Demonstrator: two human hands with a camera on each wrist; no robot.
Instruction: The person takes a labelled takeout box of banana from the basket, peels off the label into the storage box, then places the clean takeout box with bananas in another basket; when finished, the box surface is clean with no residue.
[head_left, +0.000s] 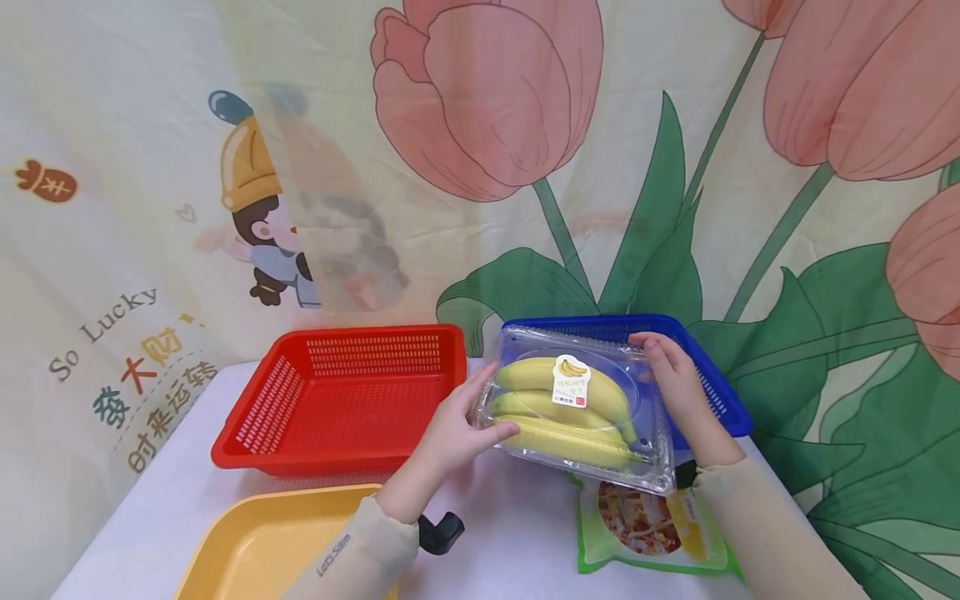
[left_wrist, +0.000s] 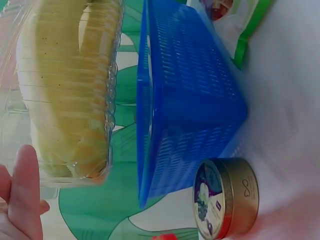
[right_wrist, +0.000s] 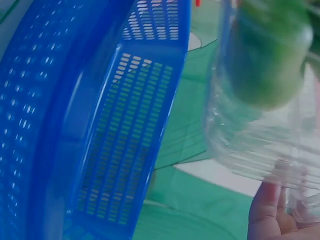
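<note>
A clear plastic box of bananas [head_left: 562,454] with a white label [head_left: 571,382] is held up above the table, tilted, its lid facing me. My left hand [head_left: 461,425] grips its left side, thumb over the front face. At the right side my right hand [head_left: 678,392] holds the upper edge and corner. Behind and below the box is a blue basket [head_left: 705,367], partly hidden by it. The left wrist view shows the banana box [left_wrist: 70,95] beside the blue basket [left_wrist: 195,90]. The right wrist view shows my right fingers [right_wrist: 265,210] at the box's corner.
A red basket [head_left: 352,417] stands to the left, with a yellow tray [head_left: 255,533] in front. Near my left sleeve lies a black curved object [head_left: 441,533]. A green-edged food bag [head_left: 645,525] lies at the front right. A round gold tin [left_wrist: 227,197] stands by the blue basket.
</note>
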